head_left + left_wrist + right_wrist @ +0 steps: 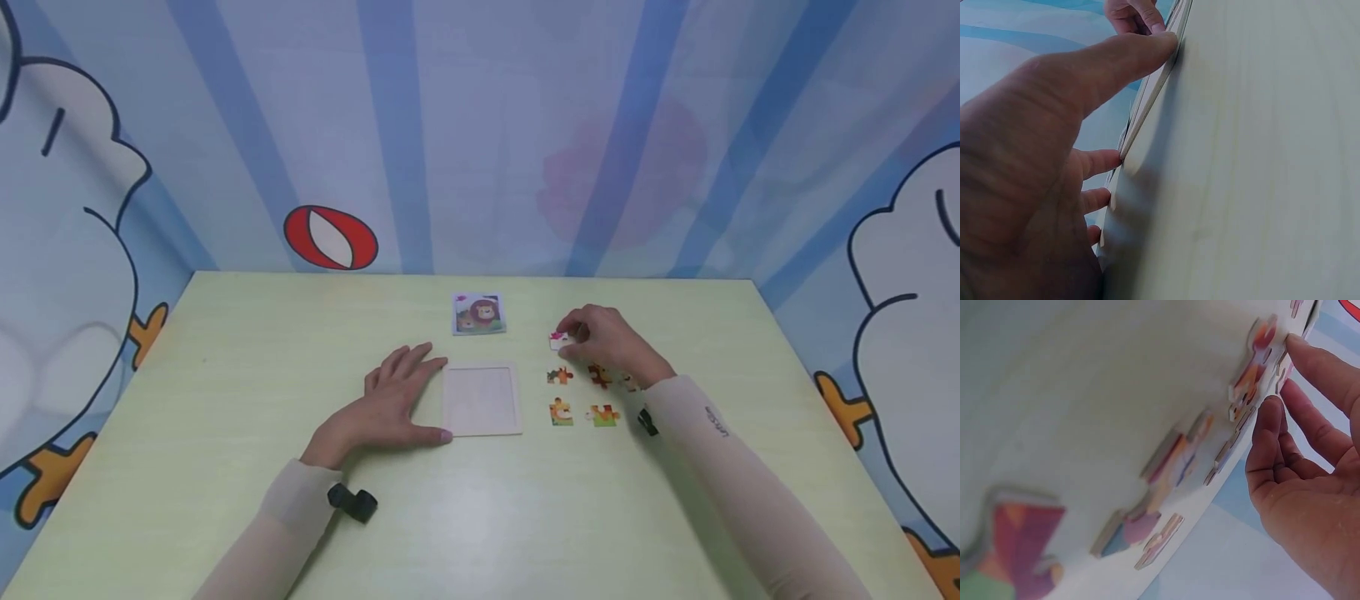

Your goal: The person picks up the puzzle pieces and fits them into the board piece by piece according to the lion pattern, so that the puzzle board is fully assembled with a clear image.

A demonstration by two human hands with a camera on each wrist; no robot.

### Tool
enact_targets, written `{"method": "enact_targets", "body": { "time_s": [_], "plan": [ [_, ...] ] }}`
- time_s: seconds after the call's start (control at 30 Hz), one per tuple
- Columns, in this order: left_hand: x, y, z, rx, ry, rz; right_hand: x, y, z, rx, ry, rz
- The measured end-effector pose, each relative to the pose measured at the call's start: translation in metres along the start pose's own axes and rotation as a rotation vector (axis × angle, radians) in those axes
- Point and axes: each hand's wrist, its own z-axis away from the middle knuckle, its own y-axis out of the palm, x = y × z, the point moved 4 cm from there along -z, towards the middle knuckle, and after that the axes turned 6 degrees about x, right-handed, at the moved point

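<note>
The left hand (384, 410) is spread at the left side of an empty wooden frame (482, 402), thumb by its lower left corner and index fingertip by its upper left corner. In the left wrist view the thumb of that hand (1041, 137) touches the frame's edge. Right of the frame, the right hand (609, 340) pinches a white puzzle piece with pink (557, 341) between thumb and fingers. The right wrist view shows this hand (1310, 462) low over the table, its fingertips partly hiding the piece.
Several loose puzzle pieces lie below the right hand, among them an orange one (559, 376), a yellow one (560, 412) and a green-edged one (603, 415). Behind the frame lies a square lion picture (478, 314). A printed curtain (480, 142) hangs at the table's far edge.
</note>
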Motion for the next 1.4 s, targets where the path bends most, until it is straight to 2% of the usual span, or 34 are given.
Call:
{"method": "enact_targets", "body": {
  "time_s": [0.2,0.83,1.07,1.4],
  "plan": [
    [0.001,0.000,0.000,-0.002,-0.004,0.005,0.003,0.000,0.002,-0.003,0.015,-0.033],
    [0.005,0.001,-0.001,-0.002,-0.001,0.001,0.003,-0.005,0.006,-0.087,0.006,-0.112],
    [0.005,0.001,-0.002,-0.003,-0.012,-0.010,0.006,-0.006,0.006,-0.104,-0.013,-0.184],
    [0.000,0.000,-0.002,-0.009,-0.013,-0.032,0.011,-0.003,0.006,-0.084,-0.042,-0.293]
  ]
}}
